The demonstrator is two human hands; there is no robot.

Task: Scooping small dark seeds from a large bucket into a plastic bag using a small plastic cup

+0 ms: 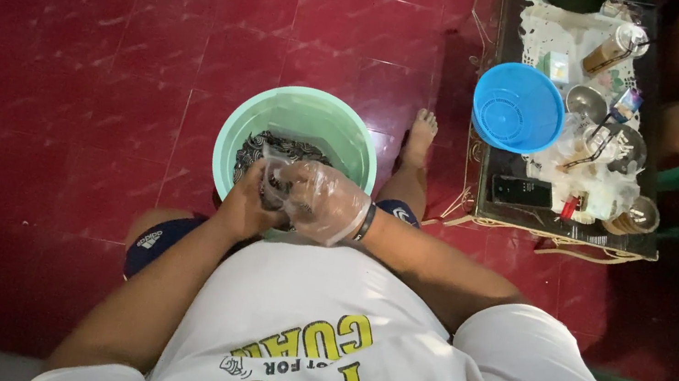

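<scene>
Over mint-green basin [244, 123]: gloved right hand [326, 202] closed on clear plastic bag [274, 181]; bare left hand [246, 209], at its 8 o'clock, pinches bag edge.

Your hands meet over mint-green plastic basin [303, 119], which stands upright on red tiled floor between your knees. Basin round, deep, holds dark patterned mass [272, 149], kind not clear. Small clear plastic bag [274, 184], crumpled, sits between your hands just above basin's near rim, dark contents showing through. Thin transparent plastic glove [328, 202] covers your right hand.
</scene>
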